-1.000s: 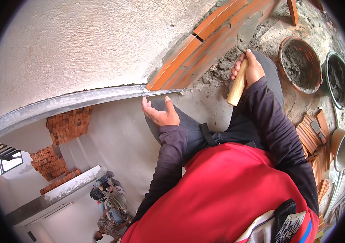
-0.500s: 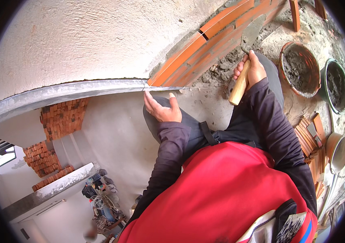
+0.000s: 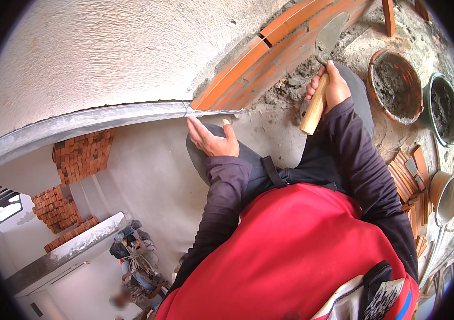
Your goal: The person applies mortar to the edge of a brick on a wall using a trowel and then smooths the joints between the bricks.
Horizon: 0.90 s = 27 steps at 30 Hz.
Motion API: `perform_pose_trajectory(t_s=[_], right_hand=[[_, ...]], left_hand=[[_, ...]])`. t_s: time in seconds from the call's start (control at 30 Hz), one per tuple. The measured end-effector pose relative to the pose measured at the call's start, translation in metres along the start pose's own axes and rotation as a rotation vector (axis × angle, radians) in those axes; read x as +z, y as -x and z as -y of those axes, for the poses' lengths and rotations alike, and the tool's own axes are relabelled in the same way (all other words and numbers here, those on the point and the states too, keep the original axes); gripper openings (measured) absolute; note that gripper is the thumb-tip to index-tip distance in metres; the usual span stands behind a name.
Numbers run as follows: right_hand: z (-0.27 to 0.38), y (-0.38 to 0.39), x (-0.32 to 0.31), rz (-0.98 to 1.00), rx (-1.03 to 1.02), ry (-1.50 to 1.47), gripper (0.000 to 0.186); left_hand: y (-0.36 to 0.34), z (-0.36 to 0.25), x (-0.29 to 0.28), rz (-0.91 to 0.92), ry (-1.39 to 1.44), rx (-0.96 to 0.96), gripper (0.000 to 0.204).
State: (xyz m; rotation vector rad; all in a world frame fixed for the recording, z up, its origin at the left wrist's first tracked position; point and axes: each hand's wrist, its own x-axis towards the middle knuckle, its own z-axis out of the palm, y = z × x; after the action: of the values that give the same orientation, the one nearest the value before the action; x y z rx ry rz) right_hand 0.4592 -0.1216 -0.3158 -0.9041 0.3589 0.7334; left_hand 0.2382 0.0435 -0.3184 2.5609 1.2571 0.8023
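My left hand (image 3: 215, 141) is open, its fingers stretched toward the end of a low brick wall (image 3: 232, 79) and the thumb held apart. Its fingertips are at the grey concrete ledge (image 3: 104, 118), near a thin string (image 3: 248, 110); whether they touch is hard to tell. In my right hand (image 3: 333, 89) is a trowel, gripped by its pale wooden handle (image 3: 314, 109). The trowel's grey blade (image 3: 331, 36) points up and away, beside the wall's face. A dark gap parts two orange bricks in the top course.
To the right stand an orange bucket (image 3: 412, 80) and a green bucket (image 3: 427, 118), both holding mortar. Nearer are loose bricks (image 3: 400, 173) and a long-handled pan (image 3: 440, 198). Wet mortar (image 3: 289, 90) lies along the wall's foot. Brick stacks (image 3: 82, 157) and a person (image 3: 123, 298) show far below left.
The view has shifted very slightly. My left hand stays by the wall's end, and my right hand keeps the trowel in nearly the same place.
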Motion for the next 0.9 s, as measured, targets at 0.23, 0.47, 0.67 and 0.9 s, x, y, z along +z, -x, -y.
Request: perform_pose_trajectory(t_s=[0.23,0.47,0.67,0.9], right_hand=[[-0.001,-0.002,-0.001,0.000,0.003,0.005,0.032],[-0.004,-0.001,0.002,-0.001,-0.018,0.015,0.032],[-0.022,-0.014,0.023,-0.114,-0.171,0.008,0.039],[-0.049,-0.024,0.074,-0.002,-0.319,0.095,0.054]], left_hand=[[0.000,-0.003,-0.001,0.021,-0.023,-0.012,0.086],[0.000,-0.001,-0.001,0.019,0.045,-0.042,0.084],[-0.003,0.002,0.004,-0.027,0.144,-0.037,0.080],[-0.001,0.009,0.003,-0.001,0.045,-0.066,0.079]])
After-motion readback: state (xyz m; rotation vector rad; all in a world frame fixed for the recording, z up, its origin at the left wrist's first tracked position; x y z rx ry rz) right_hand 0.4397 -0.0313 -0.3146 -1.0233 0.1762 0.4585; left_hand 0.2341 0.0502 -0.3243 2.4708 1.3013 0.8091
